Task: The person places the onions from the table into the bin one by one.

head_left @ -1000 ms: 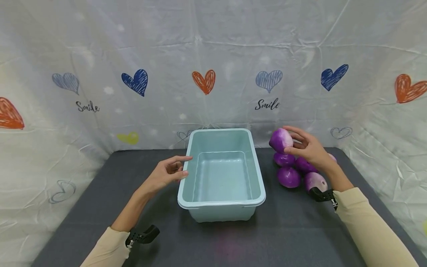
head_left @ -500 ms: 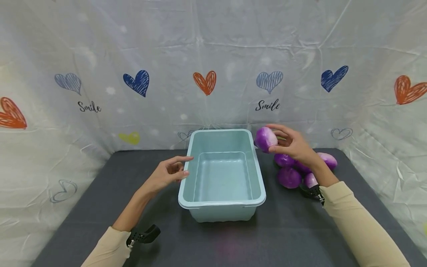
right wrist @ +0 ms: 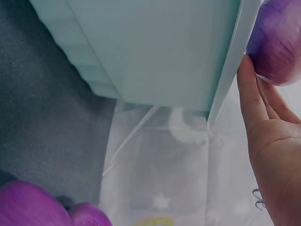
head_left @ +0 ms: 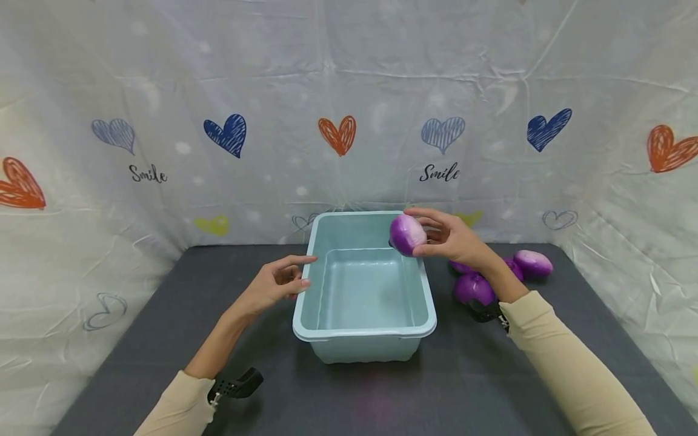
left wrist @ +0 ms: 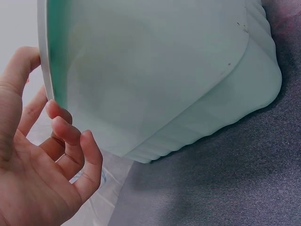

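Observation:
My right hand pinches a red onion, purple with a pale end, between thumb and fingers. It holds the onion over the right rim of a pale blue-green plastic basin. The right wrist view shows this onion above the rim, partly cut off by the frame. At the basin's left rim, my left hand has its index finger and thumb over the edge. In the left wrist view its other fingers curl beneath the rim, against the outer wall. Inside, the basin shows only its bare bottom.
Several more red onions lie in a group right of the basin, partly hidden by my right forearm. One paler onion sits at the group's far right. A dark cloth covers the table, and a heart-printed curtain hangs behind.
My right hand has carried the red onion left, from above the other onions to over the basin's right rim. The left hand keeps its place at the left rim.

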The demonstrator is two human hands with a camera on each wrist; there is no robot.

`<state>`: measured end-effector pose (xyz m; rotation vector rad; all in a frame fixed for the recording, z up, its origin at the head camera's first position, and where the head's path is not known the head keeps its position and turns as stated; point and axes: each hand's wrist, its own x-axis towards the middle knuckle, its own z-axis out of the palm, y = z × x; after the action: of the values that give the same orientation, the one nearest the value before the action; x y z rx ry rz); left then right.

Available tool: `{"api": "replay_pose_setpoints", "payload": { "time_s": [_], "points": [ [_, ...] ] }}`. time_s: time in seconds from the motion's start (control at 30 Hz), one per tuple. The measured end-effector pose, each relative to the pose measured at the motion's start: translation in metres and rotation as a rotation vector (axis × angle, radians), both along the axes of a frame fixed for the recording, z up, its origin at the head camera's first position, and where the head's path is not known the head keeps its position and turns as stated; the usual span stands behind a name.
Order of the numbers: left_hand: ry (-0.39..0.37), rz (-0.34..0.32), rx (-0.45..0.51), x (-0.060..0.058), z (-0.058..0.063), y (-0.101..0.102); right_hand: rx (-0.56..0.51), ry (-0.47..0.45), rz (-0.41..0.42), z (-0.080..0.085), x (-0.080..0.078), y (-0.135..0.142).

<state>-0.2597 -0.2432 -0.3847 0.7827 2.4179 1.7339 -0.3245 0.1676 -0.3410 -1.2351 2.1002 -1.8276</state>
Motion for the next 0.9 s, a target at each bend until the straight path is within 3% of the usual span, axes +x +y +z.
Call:
{"api": "replay_pose_setpoints", "payload": {
  "time_s": [0.37, 0.9],
  "points": [
    [-0.003, 0.014, -0.015, 0.000, -0.002, 0.001, -0.029, -0.046, 0.002, 0.000, 0.005, 0.013],
    [0.000, 0.031, -0.033, 0.001, 0.000, 0.003, 0.040, -0.054, -0.172, -0.010, 0.019, 0.082]
  ]
}}
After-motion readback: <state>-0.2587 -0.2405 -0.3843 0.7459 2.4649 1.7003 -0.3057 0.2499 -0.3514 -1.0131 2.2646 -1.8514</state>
